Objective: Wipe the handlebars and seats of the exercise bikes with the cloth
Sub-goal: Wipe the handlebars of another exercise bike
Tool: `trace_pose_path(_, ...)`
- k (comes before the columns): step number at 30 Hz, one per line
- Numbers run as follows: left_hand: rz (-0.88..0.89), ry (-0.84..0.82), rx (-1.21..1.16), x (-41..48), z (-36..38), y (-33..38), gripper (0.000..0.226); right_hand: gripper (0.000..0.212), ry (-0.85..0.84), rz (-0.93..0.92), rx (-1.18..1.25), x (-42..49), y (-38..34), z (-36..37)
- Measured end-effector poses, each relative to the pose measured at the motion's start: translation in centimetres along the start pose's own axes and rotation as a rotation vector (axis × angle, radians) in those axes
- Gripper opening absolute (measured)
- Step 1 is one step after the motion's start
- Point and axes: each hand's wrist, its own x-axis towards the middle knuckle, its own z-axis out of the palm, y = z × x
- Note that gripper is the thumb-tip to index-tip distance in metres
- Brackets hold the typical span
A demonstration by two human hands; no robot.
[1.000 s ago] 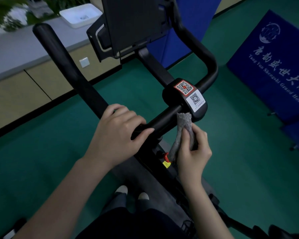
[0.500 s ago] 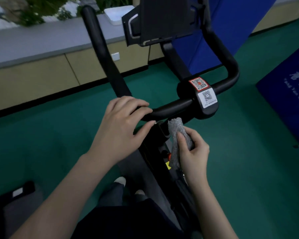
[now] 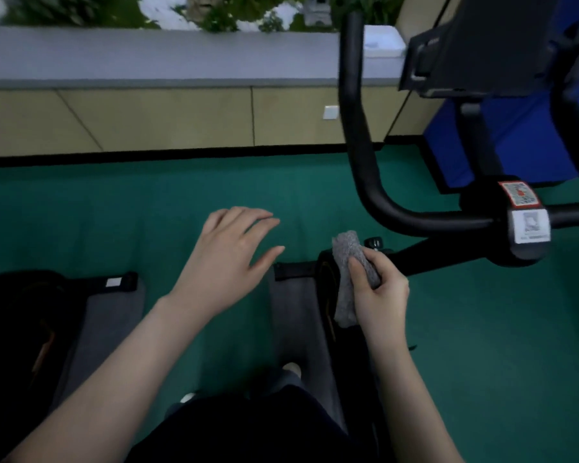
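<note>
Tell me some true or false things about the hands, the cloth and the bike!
1. The right hand holds the grey cloth. True.
2. The left hand grips the handlebar. False: it is open, apart from it, holding nothing.
3. The floor is red. False: it is green.
4. A white sticker sits on the handlebar's middle. True.

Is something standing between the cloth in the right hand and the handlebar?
Nothing visible does. The cloth, gripped by the right hand, sits just below the handlebar with open space between; the left hand hovers away to the left.
</note>
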Motion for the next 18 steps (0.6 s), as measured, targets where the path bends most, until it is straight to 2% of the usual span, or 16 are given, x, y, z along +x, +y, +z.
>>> trace_pose_path(4, -0.118, -0.011, 0.017, -3.7, -0.4, -4.0, 0.041, 0.013, -0.071, -0.017, 0.026, -1.1, -1.5, 3.4)
trace_pose_path(8, -0.286, -0.057, 0.025, -9.6, -1.4, -9.2, 0.045, 0.012, -0.179, -0.052, -0.001, -3.7, -3.6, 8.4)
trace_pose_path(13, -0.545, -0.135, 0.041, -19.2, -2.3, -15.5, 0.056, 0.013, -0.388, -0.123, -0.037, -9.2, -7.0, 15.6)
trace_pose_path(18, -0.800, -0.137, -0.006, -29.2, -3.2, -20.1, 0.059, 0.013, -0.594, -0.217, -0.047, -15.5, -10.0, 22.3)
